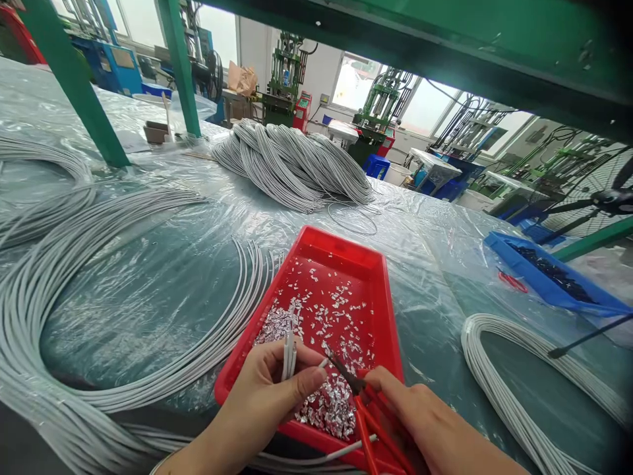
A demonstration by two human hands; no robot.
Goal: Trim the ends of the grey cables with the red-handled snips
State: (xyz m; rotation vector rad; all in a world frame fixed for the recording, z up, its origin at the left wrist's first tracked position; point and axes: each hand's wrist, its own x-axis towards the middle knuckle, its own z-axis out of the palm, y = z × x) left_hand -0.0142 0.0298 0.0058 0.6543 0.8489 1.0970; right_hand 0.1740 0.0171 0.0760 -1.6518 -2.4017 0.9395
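Note:
My left hand (270, 396) is closed around several thin grey cables (288, 356), their ends sticking up past the fingers. One cable end is pinched between thumb and forefinger, pointing right. My right hand (415, 409) grips red-handled scissors or cutters (363, 409); which kind is hard to tell. Their dark metal tips lie right at the pinched cable end. Both hands are over the near part of a red tray (390, 297). Small silvery foil scraps (331, 402) are spread inside it, thickest at the near end and left side.
Grey cable coils lie left (30, 290), at the back (297, 161) and right (487, 369) on the plastic-covered table (425, 264). A blue tray (558, 274) of dark parts stands right, near red-handled scissors (513, 282). Green frame posts (180, 66) and a beam (445, 53) cross above.

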